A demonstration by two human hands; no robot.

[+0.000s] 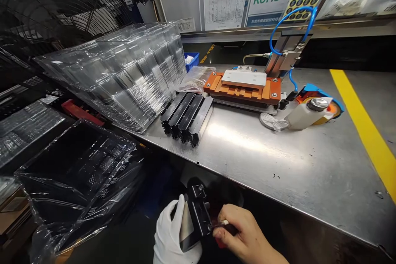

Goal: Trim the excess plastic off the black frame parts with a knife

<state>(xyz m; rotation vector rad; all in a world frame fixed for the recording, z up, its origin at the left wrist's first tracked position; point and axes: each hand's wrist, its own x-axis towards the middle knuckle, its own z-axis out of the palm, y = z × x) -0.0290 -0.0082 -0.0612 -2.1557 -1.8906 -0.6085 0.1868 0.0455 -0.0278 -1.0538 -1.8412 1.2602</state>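
1. Bench (pixel 247 156) fills the right; its near edge lies just beyond the hands.
2. Trays (pixel 133 82) stand stacked far left; a knock could shove them against the neighbouring black parts.
3. Black parts (pixel 187 115) lie side by side on the bench, right of the trays.
4. Left hand (pixel 170 235), gloved, grips another part (pixel 199 214) near centre, off the bench; loosened fingers might drop it.
5. Right hand (pixel 243 231), bare, pinches a small tool (pixel 230 227) at that part's right side; a slip might scratch it.
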